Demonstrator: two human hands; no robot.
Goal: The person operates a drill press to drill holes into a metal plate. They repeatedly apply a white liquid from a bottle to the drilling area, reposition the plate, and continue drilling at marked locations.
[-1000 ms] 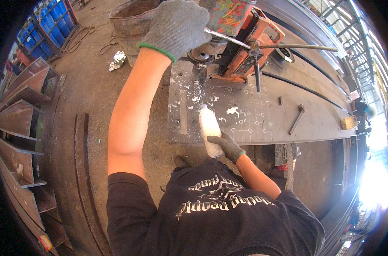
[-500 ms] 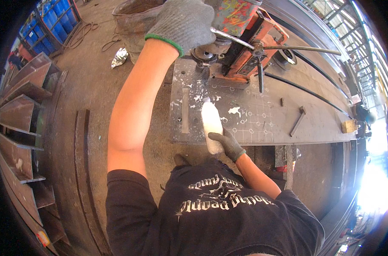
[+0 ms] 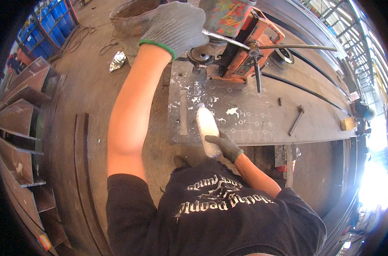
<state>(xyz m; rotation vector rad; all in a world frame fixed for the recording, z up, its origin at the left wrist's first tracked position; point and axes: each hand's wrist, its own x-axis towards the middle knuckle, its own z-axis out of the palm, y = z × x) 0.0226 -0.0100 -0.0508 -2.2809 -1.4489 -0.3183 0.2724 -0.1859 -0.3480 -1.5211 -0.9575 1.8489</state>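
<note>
My gloved left hand (image 3: 177,27) is closed around the end of a metal lever (image 3: 228,39) on an orange drill press (image 3: 240,62). The lever is one of several spokes on the hub. My right hand (image 3: 225,146), in a dark glove, grips a bottle (image 3: 207,130) of whitish liquid, tilted with its narrow top towards the drill. Below both lies a steel plate (image 3: 313,128) marked with a grid and small circles, splashed with white liquid. The drill's round lower end (image 3: 201,56) hangs over the plate's far left part; its tip is hard to make out.
A flat metal strip (image 3: 183,113) and a hammer-like tool (image 3: 297,120) lie on the plate, with a yellowish block (image 3: 348,124) at its right end. A rusty drum (image 3: 128,19) stands beyond my left arm. Steel beams (image 3: 21,117) line the left; blue barrels (image 3: 53,21) stand far left.
The bottle has drawn slightly left and towards me, its top now lower over the plate. My left hand stays on the lever, shifted a little left with the view.
</note>
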